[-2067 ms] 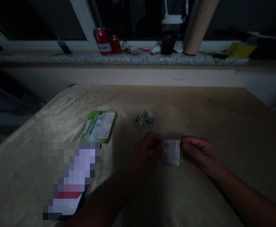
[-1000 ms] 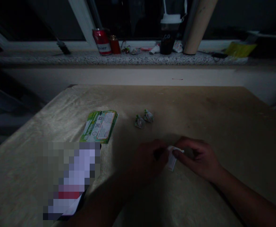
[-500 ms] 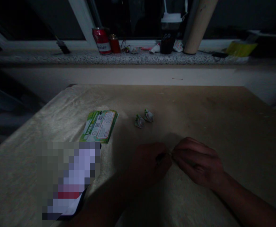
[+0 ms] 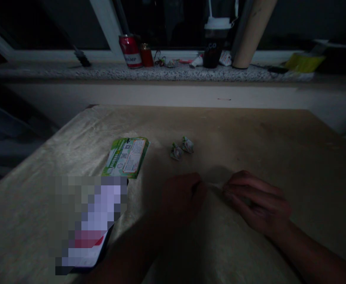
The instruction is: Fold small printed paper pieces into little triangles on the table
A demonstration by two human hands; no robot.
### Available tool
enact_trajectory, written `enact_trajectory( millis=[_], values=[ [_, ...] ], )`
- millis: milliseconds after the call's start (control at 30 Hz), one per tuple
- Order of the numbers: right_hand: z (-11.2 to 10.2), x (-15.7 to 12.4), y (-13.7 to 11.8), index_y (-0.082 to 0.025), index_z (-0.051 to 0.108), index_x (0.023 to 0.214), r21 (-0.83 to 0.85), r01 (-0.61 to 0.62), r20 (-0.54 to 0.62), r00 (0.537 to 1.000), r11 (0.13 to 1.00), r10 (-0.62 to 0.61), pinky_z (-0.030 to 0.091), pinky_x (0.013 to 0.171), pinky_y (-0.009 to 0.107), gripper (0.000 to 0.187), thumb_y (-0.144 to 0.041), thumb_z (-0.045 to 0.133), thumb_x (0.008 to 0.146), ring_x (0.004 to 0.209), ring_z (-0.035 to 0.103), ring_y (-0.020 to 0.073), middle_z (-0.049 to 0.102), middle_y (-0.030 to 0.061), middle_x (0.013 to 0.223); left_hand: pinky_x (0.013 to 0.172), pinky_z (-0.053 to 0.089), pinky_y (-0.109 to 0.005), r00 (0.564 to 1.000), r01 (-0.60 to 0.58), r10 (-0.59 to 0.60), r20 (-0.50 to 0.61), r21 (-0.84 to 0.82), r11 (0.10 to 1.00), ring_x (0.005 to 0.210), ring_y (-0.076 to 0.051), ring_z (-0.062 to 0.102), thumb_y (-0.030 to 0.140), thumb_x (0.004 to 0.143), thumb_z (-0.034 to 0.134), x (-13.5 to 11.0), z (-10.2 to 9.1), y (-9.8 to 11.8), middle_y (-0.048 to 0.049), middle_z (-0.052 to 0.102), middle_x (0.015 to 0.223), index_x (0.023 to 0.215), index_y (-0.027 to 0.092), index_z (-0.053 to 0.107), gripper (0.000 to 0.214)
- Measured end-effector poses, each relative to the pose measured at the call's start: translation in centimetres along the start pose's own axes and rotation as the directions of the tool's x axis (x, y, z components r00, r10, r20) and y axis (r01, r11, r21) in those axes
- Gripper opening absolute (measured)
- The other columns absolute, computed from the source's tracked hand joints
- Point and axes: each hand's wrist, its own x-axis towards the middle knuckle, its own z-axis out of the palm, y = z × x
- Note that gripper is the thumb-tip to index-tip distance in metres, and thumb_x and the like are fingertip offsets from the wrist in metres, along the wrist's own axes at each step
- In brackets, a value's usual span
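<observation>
My left hand and my right hand rest close together on the tan table, both with fingers curled. A thin, pale bit of folded paper slip shows between their fingertips; most of it is hidden by the fingers and the dim light. Two small crumpled paper pieces lie just beyond the hands. A green and white printed leaflet lies flat to the left.
A blurred-out flat object lies at the near left of the table. On the stone window sill stand a red can, a smaller red can, a dark lidded cup, a cardboard tube and a yellow item.
The printed slip, held open and flat at first, has been folded smaller between both hands. Now it is almost hidden between the fingertips, and the hands have drawn slightly apart.
</observation>
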Motion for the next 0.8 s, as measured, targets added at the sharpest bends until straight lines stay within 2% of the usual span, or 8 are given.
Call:
enact_trajectory(
  millis=[133,200,300,367,500,600,700,800],
  values=[
    [-0.5,-0.3,0.2,-0.02,0.075,0.094,-0.039,-0.142,-0.094,0.986,0.989,0.137,0.057,0.061,0.026,0.022,0.0,0.072,0.084,0.073,0.07,0.0151,0.072,0.0032,0.085,0.055,0.028,-0.028,0.995,0.077,-0.078,-0.063,-0.01,0.997,0.054,-0.014,0.049,0.026,0.092,0.047,0.2,-0.5,-0.7,0.0018,0.052,0.058,0.065,0.019,0.054,0.028],
    [-0.4,-0.4,0.6,-0.021,0.076,0.091,-0.029,-0.213,-0.098,0.973,0.977,0.209,0.057,0.061,0.024,0.019,-0.004,0.073,0.085,0.073,0.071,0.0143,0.074,0.0023,0.085,0.057,0.033,-0.028,0.993,-0.015,0.008,-0.121,-0.057,0.998,0.058,-0.014,0.053,0.025,0.094,0.047,0.0,-0.6,-0.6,0.0004,0.057,0.065,0.074,0.018,0.06,0.026],
    [0.2,-0.6,1.0,-0.023,0.077,0.084,0.029,-0.369,-0.074,0.926,0.929,0.37,0.056,0.059,0.023,0.011,-0.012,0.076,0.086,0.063,0.071,0.0134,0.077,0.0,0.076,0.07,0.046,-0.029,0.963,-0.222,0.188,-0.193,-0.173,0.96,0.078,-0.018,0.063,0.027,0.096,0.051,-0.5,-0.1,0.1,-0.0072,0.069,0.09,0.103,0.013,0.067,0.022],
    [0.6,-0.7,0.9,-0.024,0.079,0.082,0.096,-0.472,-0.059,0.876,0.876,0.478,0.056,0.057,0.023,0.008,-0.016,0.078,0.085,0.06,0.071,0.0135,0.078,-0.0006,0.072,0.075,0.048,-0.031,0.964,-0.242,0.208,-0.166,-0.222,0.944,0.083,-0.019,0.065,0.03,0.095,0.057,-0.8,0.4,0.5,-0.009,0.07,0.095,0.109,0.012,0.067,0.024],
    [0.9,-0.9,0.9,-0.024,0.082,0.082,0.332,-0.66,0.052,0.727,0.674,0.685,0.057,0.058,0.023,0.007,-0.029,0.08,0.086,0.062,0.072,0.0156,0.079,0.0014,0.071,0.065,0.046,-0.028,1.0,0.001,-0.008,-0.013,-0.471,0.882,0.073,-0.017,0.063,0.03,0.094,0.06,-0.8,1.4,0.3,-0.0037,0.07,0.082,0.096,0.017,0.072,0.019],
    [0.8,-1.2,1.4,-0.022,0.084,0.087,0.505,-0.726,0.241,0.637,0.466,0.732,0.058,0.064,0.026,0.024,-0.044,0.076,0.091,0.067,0.073,0.0178,0.079,0.0041,0.074,0.062,0.046,-0.026,0.974,0.217,-0.194,0.118,-0.737,0.64,0.068,-0.016,0.062,0.033,0.084,0.068,-0.2,1.7,0.1,-0.001,0.069,0.074,0.087,0.018,0.073,0.017],
    [0.9,-1.5,2.0,-0.021,0.084,0.092,0.595,-0.744,0.391,0.597,0.302,0.7,0.057,0.067,0.029,0.032,-0.051,0.075,0.09,0.068,0.071,0.019,0.077,0.0048,0.076,0.062,0.045,-0.026,0.931,0.335,-0.293,0.217,-0.825,0.454,0.063,-0.014,0.059,0.031,0.073,0.075,0.2,1.7,0.2,0.0009,0.065,0.068,0.078,0.017,0.071,0.015],
    [0.9,-1.8,2.2,-0.021,0.084,0.095,0.62,-0.743,0.473,0.61,0.252,0.635,0.056,0.071,0.028,0.033,-0.052,0.074,0.09,0.072,0.069,0.0186,0.075,0.0047,0.078,0.062,0.044,-0.026,0.9,0.396,-0.321,0.294,-0.86,0.322,0.062,-0.013,0.056,0.029,0.067,0.078,0.4,1.8,0.3,0.0012,0.063,0.067,0.074,0.016,0.072,0.016]
  ],
)
